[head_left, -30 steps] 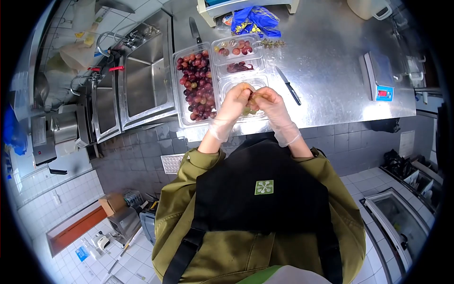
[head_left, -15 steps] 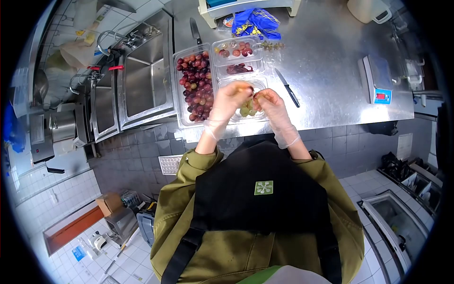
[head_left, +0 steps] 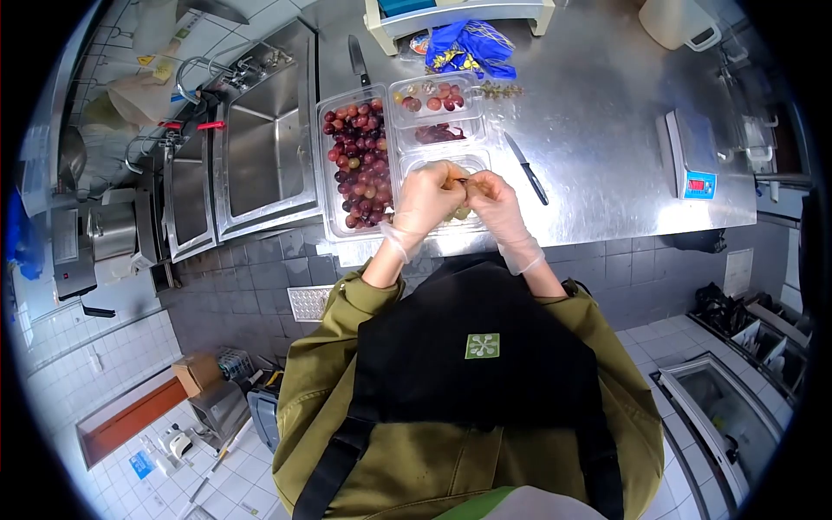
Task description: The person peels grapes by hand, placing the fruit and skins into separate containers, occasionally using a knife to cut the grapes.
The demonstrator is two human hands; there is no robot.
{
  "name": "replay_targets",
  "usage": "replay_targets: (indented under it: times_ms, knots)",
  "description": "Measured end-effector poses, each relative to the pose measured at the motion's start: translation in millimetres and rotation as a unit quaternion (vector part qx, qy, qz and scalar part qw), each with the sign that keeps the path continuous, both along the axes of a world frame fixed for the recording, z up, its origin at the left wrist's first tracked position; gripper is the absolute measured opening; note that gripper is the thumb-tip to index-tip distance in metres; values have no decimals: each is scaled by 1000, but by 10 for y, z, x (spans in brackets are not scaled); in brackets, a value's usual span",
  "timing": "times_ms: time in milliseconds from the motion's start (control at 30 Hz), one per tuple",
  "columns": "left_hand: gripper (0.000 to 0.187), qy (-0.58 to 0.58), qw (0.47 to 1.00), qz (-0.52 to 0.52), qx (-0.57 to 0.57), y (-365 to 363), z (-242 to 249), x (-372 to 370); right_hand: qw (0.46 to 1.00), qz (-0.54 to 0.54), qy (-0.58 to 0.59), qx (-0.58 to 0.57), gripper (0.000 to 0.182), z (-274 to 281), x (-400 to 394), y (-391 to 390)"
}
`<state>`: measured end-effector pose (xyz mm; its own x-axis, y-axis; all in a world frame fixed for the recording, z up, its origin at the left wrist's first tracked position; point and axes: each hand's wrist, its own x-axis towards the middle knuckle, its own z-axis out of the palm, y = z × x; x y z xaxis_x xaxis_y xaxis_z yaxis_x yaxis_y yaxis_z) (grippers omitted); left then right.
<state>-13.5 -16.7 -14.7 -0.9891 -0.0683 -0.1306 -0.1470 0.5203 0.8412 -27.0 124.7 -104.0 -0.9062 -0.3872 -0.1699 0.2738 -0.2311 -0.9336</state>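
Observation:
My left hand (head_left: 426, 204) and my right hand (head_left: 494, 206), both in clear gloves, meet fingertip to fingertip over the front clear container (head_left: 478, 163). Their fingers are pinched on a small grape (head_left: 462, 180), mostly hidden, with a dark bit of skin showing. Pale green peeled grapes (head_left: 457, 214) lie beneath, largely covered by my hands. Left of them, a long clear tub holds red grapes (head_left: 360, 165). Behind my hands, dark red grape skins (head_left: 440, 133) fill part of one container, and several red grapes (head_left: 433, 100) sit in another.
A black-handled knife (head_left: 527, 169) lies to the right, another knife (head_left: 357, 61) behind the tub. Further right stands a scale (head_left: 693, 156). A blue bag (head_left: 472, 48) and a grape stem (head_left: 501, 90) lie at the back. The sink (head_left: 269, 156) is left.
My hands have drawn closer together and slightly lower, their fingertips now touching. The peeled grapes below are more covered than before.

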Motion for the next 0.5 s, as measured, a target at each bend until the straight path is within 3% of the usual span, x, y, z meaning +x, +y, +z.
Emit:
replay_targets:
  times_ms: [133,200,267,333,500]
  knots:
    - [18,-27,978,54,200,-216,-432,-161,995,29,-3,-91,9,33,-68,-11]
    - [15,98,989,103,-49,-301,-523,-326,992,43,95,68,9,104,-82,-27]
    - [17,53,977,137,-154,-377,-610,-496,951,65,199,228,11,135,-68,-44]
    - [14,52,965,89,-242,-456,-706,-604,869,91,304,381,14,145,-61,-71]
    - [15,137,933,9,-331,-584,-859,-618,824,120,346,433,11,-58,-11,-94]
